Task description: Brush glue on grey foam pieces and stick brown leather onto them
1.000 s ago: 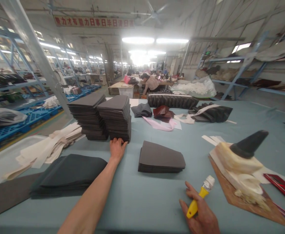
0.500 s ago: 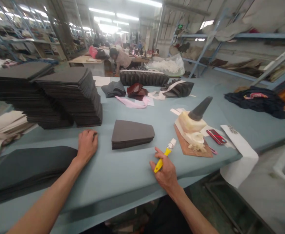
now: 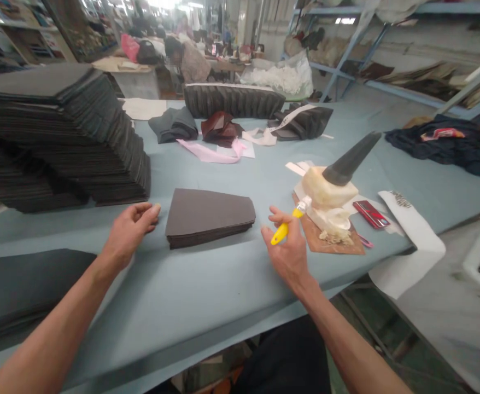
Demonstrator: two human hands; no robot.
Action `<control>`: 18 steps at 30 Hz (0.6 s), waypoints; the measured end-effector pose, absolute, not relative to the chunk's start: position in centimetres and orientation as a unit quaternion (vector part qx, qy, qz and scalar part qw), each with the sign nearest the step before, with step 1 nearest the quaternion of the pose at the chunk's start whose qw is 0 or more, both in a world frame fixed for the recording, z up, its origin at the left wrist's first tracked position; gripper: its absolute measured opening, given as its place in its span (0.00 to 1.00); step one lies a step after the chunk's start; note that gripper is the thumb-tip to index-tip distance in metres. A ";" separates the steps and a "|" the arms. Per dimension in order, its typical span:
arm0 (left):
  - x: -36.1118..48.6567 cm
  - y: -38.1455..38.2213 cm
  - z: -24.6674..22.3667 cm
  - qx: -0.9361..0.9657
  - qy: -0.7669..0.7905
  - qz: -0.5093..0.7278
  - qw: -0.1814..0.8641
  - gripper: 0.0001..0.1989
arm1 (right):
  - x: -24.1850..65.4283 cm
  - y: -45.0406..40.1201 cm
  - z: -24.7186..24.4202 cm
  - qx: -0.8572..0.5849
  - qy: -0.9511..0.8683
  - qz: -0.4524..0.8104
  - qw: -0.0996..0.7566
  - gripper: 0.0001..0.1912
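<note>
My left hand (image 3: 130, 232) is above the table left of a short stack of dark grey tapered pieces (image 3: 211, 214), apart from it. Its fingers are loosely bent, with the thumb stretched out and nothing visible in them. In my right hand (image 3: 290, 249) is a yellow-handled brush (image 3: 283, 232), its bristles whitish and pointing away to the upper right. The brush is held slantwise among the fingers. Beyond its tip, a pale block (image 3: 326, 189) with a dark cone-shaped piece (image 3: 349, 161) on it stands on a brown board (image 3: 338, 246), beside a whitish, crusted mass (image 3: 332, 221).
Tall stacks of dark pieces (image 3: 112, 142) rise at left; more dark sheets (image 3: 22, 290) lie nearer. A red phone (image 3: 371, 214) and white paper strip (image 3: 416, 230) lie at right. Cloth scraps (image 3: 219, 130) and dark bundles (image 3: 234, 102) are behind. Another person (image 3: 193, 60) bends over farther back.
My left hand has left the dark sheets and come nearer the short stack. My right hand, still with the brush, has moved slightly forward. The view has tipped downward.
</note>
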State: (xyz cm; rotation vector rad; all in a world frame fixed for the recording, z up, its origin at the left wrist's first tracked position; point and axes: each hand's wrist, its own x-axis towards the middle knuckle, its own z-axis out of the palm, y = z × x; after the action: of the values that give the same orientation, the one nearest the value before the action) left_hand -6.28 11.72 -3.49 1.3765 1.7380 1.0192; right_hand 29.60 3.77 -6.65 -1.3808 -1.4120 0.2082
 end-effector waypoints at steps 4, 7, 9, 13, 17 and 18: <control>-4.5 13.5 -3.1 0.517 0.642 0.408 0.392 0.36 | 30.1 9.5 -5.0 -0.573 -0.564 0.164 0.571 0.23; -3.4 14.9 -3.1 0.532 0.618 0.425 0.394 0.44 | 30.0 12.5 -5.3 -0.553 -0.562 0.234 0.568 0.28; -2.9 16.0 -3.2 0.539 0.601 0.435 0.399 0.46 | 30.0 13.6 -6.0 -0.534 -0.564 0.279 0.564 0.30; -2.4 17.9 -3.5 0.550 0.575 0.437 0.420 0.44 | 30.1 14.5 -7.4 -0.499 -0.567 0.350 0.554 0.34; -2.2 18.5 -3.5 0.564 0.561 0.408 0.449 0.39 | 30.2 14.9 -7.9 -0.470 -0.573 0.392 0.546 0.36; -2.1 18.5 -3.5 0.567 0.558 0.400 0.454 0.39 | 30.2 14.9 -8.0 -0.464 -0.574 0.398 0.544 0.36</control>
State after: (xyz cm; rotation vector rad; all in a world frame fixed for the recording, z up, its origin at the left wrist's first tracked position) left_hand -2.13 18.54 -3.47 1.3993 1.3775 0.9881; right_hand 30.16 14.92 -7.98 -1.1007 -1.3626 0.9445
